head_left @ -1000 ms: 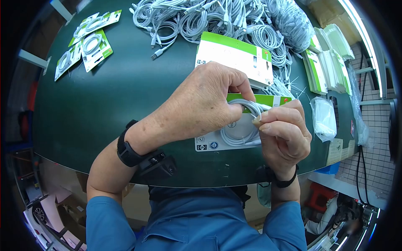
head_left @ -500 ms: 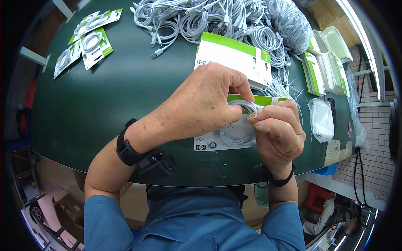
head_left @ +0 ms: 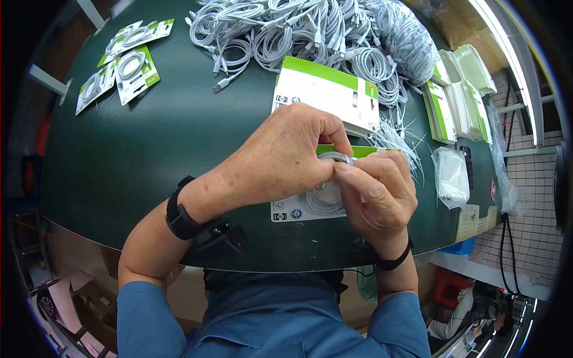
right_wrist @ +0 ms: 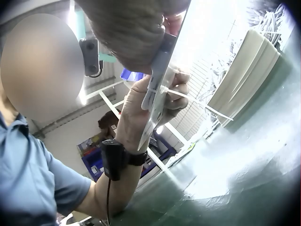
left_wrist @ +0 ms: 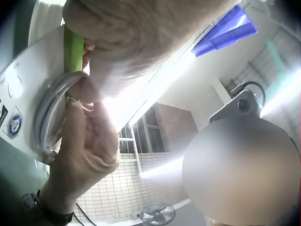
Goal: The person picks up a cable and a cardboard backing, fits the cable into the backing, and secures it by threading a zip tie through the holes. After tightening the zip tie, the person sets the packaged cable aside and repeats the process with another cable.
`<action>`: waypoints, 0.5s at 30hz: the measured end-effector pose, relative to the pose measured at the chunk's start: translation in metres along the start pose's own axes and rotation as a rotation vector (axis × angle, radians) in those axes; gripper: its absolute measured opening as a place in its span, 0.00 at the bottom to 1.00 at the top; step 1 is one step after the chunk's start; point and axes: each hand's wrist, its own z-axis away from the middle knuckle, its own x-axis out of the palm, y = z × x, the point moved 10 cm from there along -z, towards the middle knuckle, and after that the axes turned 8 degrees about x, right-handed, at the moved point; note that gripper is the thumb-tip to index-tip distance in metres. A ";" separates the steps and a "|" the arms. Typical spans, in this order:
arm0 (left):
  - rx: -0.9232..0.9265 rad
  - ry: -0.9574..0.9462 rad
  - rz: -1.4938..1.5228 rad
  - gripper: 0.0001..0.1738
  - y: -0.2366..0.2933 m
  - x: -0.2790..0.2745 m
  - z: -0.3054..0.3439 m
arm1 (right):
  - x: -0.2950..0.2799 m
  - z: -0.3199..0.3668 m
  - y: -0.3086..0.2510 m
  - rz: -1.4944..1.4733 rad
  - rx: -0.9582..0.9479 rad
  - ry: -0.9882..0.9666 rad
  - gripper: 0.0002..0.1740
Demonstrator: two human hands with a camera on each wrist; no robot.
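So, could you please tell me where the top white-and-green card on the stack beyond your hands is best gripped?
Probably the top white-and-green card is best pinched at its left edge, coming in from the left over the bare green table: the white cable pile crowds its far and right sides.

I've got the coiled white cable (head_left: 325, 201) lying flat against the face of its backing card (head_left: 292, 210), wound into a neat round bundle. The card is white, with a green band (head_left: 327, 149) along its far edge and small printed logos at its near left corner. From the right wrist I see it edge-on, lifted off the table and standing steeply. The left hand (head_left: 286, 158) grips the card, thumb on the coil's far side, and the right hand (head_left: 376, 191) pinches the cable there. A thin white tie (right_wrist: 207, 108) sticks out from the card.
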 end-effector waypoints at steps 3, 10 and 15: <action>0.003 -0.001 -0.008 0.11 0.001 -0.001 0.000 | -0.002 -0.001 -0.002 -0.025 0.007 -0.002 0.23; 0.001 -0.004 -0.031 0.11 -0.005 0.000 -0.001 | 0.000 -0.001 -0.005 -0.023 -0.015 -0.009 0.23; -0.055 -0.030 0.045 0.11 -0.008 0.002 -0.001 | 0.001 -0.001 -0.003 0.000 -0.011 -0.015 0.21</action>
